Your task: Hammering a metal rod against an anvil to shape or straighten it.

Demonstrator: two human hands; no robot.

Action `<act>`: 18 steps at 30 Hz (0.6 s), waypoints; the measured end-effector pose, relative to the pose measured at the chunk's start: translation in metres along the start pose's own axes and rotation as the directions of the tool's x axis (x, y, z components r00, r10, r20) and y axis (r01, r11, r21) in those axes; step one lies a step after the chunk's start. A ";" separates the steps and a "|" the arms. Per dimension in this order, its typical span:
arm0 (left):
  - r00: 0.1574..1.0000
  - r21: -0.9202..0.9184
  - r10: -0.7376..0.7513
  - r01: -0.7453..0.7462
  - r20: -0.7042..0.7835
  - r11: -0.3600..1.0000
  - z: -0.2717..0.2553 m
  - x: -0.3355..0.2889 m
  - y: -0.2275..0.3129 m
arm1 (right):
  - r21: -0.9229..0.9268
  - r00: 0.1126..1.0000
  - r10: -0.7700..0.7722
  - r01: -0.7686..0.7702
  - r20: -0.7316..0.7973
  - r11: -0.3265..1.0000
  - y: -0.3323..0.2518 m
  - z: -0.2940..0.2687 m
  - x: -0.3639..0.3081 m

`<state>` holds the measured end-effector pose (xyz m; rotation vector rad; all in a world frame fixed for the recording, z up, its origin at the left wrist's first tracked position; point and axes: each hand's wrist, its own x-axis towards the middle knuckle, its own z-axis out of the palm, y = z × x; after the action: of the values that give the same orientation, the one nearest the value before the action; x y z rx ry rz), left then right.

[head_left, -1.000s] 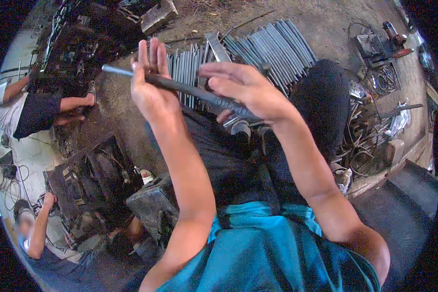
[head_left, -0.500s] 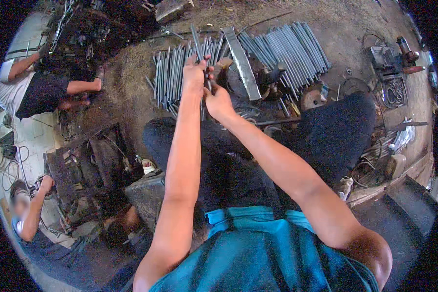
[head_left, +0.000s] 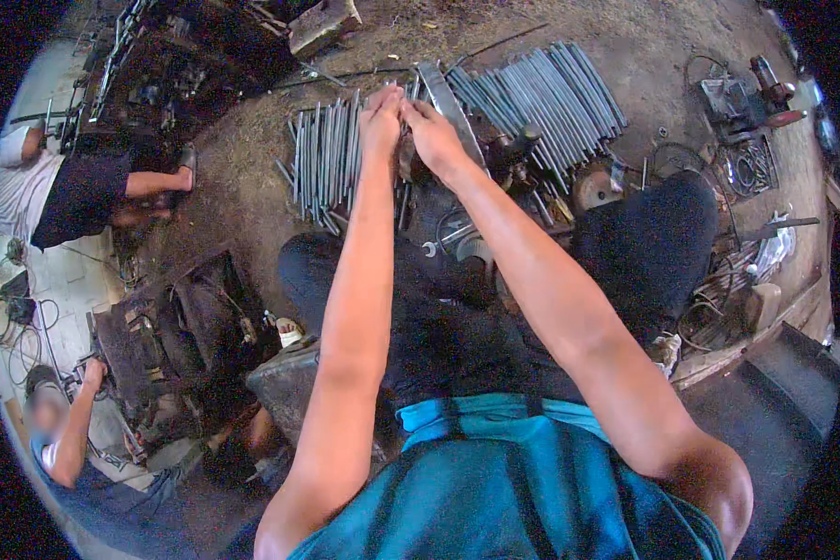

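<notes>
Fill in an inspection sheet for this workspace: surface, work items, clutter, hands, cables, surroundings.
Surface: brown dirt floor, bits of debris on it.
Work items: left rod pile and right rod pile, rods roughly side by side; a flat bar between the piles, partly behind the right hand.
Clutter: wrench near the lap; round disc below the right pile; motor tool at upper right.
Hands: left hand and right hand close together by the left pile's right side; whatever they hold is hidden.
Cables: looped cables at far left.
Surroundings: two co-workers at left, one in dark shorts, one lower down reaching out an arm.
</notes>
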<state>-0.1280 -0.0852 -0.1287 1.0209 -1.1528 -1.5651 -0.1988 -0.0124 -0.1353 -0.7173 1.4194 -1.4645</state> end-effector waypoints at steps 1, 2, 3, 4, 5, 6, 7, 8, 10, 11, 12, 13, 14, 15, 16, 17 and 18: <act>1.000 -0.049 -0.014 0.014 0.003 0.999 0.012 -0.002 0.004 | -0.002 0.999 0.012 -0.012 -0.035 1.000 -0.003 -0.005 0.001; 0.999 -0.064 -0.027 0.028 0.026 0.998 0.033 -0.011 0.006 | -0.012 0.996 0.026 -0.027 -0.087 1.000 -0.002 -0.019 0.003; 0.997 -0.085 -0.074 0.077 0.034 0.993 0.063 -0.025 0.007 | -0.005 0.990 0.022 -0.023 -0.142 1.000 0.002 -0.043 0.007; 0.994 -0.084 -0.108 0.108 0.009 0.991 0.068 -0.033 0.010 | -0.005 0.988 0.027 -0.028 -0.149 1.000 -0.003 -0.049 0.001; 0.998 0.019 -0.049 0.048 0.029 0.999 0.053 -0.028 0.012 | 0.044 0.992 0.016 -0.011 -0.122 0.999 -0.022 -0.040 -0.009; 0.998 0.017 -0.040 0.040 0.039 0.999 0.056 -0.026 0.009 | 0.078 0.992 -0.005 0.015 -0.125 0.997 -0.033 -0.048 -0.013; 0.998 -0.012 -0.026 0.027 0.054 1.000 0.060 -0.025 0.004 | 0.101 0.989 -0.027 0.042 -0.146 0.994 -0.043 -0.054 -0.014; 0.996 -0.054 -0.024 0.028 0.083 0.998 0.078 -0.028 0.000 | 0.152 0.986 0.048 -0.024 -0.161 0.988 -0.051 -0.071 -0.019; 0.988 -0.109 -0.084 0.098 0.129 0.989 0.107 -0.040 -0.007 | 0.036 0.966 -0.068 0.079 -0.249 0.996 -0.044 -0.104 -0.017; 0.987 -0.115 -0.059 0.077 0.150 0.990 0.115 -0.040 -0.010 | 0.051 0.963 -0.077 0.093 -0.259 0.994 -0.048 -0.113 -0.019; 0.985 -0.121 -0.034 0.055 0.169 0.991 0.122 -0.040 -0.013 | 0.050 0.960 -0.082 0.098 -0.268 0.994 -0.052 -0.120 -0.021; 0.979 -0.141 -0.029 0.058 0.203 0.988 0.128 -0.039 -0.015 | 0.052 0.948 -0.096 0.118 -0.304 0.992 -0.057 -0.127 -0.021; 0.975 -0.142 -0.034 0.067 0.217 0.988 0.137 -0.042 -0.018 | 0.050 0.931 -0.107 0.133 -0.349 0.990 -0.057 -0.137 -0.022; 0.973 -0.125 -0.023 0.053 0.229 0.991 0.145 -0.045 -0.020 | 0.049 0.913 -0.118 0.149 -0.391 0.988 -0.058 -0.146 -0.023; 0.971 -0.107 -0.010 0.036 0.241 0.994 0.151 -0.047 -0.021 | 0.048 0.907 -0.120 0.152 -0.403 0.987 -0.060 -0.154 -0.023; 0.958 -0.114 -0.018 0.053 0.285 0.992 0.156 -0.049 -0.021 | 0.063 0.899 -0.133 0.174 -0.417 0.983 -0.061 -0.162 -0.024; 0.954 -0.113 -0.023 0.060 0.300 0.992 0.161 -0.053 -0.022 | 0.078 0.891 -0.146 0.198 -0.429 0.977 -0.062 -0.168 -0.025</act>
<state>-0.2725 0.0038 -0.1090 0.7492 -1.2258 -1.8456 -0.3534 0.0734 -0.0968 -0.4745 1.6011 -1.9138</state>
